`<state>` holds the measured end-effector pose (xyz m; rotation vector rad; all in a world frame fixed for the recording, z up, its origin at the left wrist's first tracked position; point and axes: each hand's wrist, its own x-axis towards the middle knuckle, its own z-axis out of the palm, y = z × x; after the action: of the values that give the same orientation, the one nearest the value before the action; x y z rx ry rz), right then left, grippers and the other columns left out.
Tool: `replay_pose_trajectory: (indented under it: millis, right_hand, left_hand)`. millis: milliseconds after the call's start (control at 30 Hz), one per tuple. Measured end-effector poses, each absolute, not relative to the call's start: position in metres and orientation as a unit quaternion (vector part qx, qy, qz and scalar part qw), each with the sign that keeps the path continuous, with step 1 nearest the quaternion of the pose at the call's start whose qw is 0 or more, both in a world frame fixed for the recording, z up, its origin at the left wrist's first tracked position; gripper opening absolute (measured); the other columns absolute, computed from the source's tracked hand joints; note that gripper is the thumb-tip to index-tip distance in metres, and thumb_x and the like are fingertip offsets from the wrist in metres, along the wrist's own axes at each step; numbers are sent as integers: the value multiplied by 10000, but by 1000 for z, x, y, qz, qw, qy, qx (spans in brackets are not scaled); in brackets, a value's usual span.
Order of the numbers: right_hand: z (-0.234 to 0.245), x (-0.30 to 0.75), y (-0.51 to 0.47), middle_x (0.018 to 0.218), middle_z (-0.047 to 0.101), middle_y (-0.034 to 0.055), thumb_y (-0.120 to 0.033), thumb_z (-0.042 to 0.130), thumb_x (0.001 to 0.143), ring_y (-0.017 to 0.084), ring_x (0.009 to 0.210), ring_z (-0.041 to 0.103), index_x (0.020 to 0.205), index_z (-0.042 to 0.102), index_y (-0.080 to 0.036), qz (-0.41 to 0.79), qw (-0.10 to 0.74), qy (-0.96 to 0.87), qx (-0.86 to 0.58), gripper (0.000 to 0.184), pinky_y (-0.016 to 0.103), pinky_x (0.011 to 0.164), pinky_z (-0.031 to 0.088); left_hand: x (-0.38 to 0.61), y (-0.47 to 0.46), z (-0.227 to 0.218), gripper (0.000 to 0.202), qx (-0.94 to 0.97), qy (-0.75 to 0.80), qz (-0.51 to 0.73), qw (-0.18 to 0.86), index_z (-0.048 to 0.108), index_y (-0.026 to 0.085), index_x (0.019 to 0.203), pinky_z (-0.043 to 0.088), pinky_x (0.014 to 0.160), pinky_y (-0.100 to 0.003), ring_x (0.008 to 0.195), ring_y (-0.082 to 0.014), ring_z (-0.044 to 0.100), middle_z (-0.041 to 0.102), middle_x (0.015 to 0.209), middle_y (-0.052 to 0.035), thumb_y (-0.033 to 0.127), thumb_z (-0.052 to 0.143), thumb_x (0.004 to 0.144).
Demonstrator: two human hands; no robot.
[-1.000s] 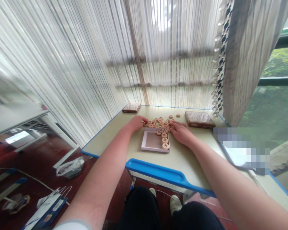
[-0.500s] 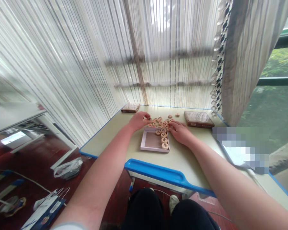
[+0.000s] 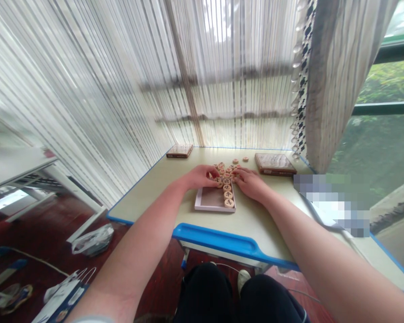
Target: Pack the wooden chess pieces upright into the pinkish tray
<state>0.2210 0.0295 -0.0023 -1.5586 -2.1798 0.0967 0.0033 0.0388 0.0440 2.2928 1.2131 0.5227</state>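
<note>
A shallow white box (image 3: 208, 207) lies on the beige desk (image 3: 175, 179) in front of me, with a few round wooden chess pieces (image 3: 228, 195) lined up along its right side. A loose heap of the same pieces (image 3: 227, 169) lies just beyond it. My left hand (image 3: 202, 176) hovers at the box's far left corner, fingers pinched on a piece at the top of the row. My right hand (image 3: 251, 183) rests on the desk by the box's right edge, fingers curled against the heap's pieces.
Two flat wooden boxes sit at the back, one on the left (image 3: 179, 150) and one on the right (image 3: 274, 163). A blue tray lip (image 3: 218, 240) edges the desk near me. Curtains (image 3: 195, 80) hang behind. Bags (image 3: 90, 240) lie on the floor to the left.
My left hand has moved from the heap's left edge to the box's far edge, carrying a piece. The right hand has stayed almost where it was.
</note>
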Motion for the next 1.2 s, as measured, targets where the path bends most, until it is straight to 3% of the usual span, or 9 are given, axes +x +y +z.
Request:
replay_pose_trajectory:
  millis: [800,900,1033,1200]
  right_hand:
    - [-3,221,29,1326,483,106,-349,373,884,258,1207,427,1189,570,-161,39,233,-796,-558,409,384,1018,297]
    - [-2,221,29,1286,519,121,-358,422,861,258,1188,448,1222,539,-150,53,260,-783,-562,432,381,1003,320]
    - [3,223,29,1169,600,118,-364,476,828,244,1072,536,1331,410,-142,66,359,-730,-578,553,361,926,400]
    - [3,222,28,1131,622,100,-314,482,817,246,1077,525,1221,534,-141,60,375,-745,-549,443,375,947,386]
  left_hand:
    - [3,44,38,397,860,402,177,260,689,209,1000,408,678,-246,778,-144,555,672,917,-18,402,685,652]
    - [3,45,37,417,858,401,184,265,691,204,990,406,673,-247,770,-143,552,673,915,-19,425,688,637]
    - [1,48,35,456,851,413,179,270,683,208,1003,408,680,-256,768,-150,551,677,903,-19,460,687,623]
    - [-1,50,34,465,851,413,173,275,681,196,987,410,712,-267,793,-162,563,679,894,-22,479,683,618]
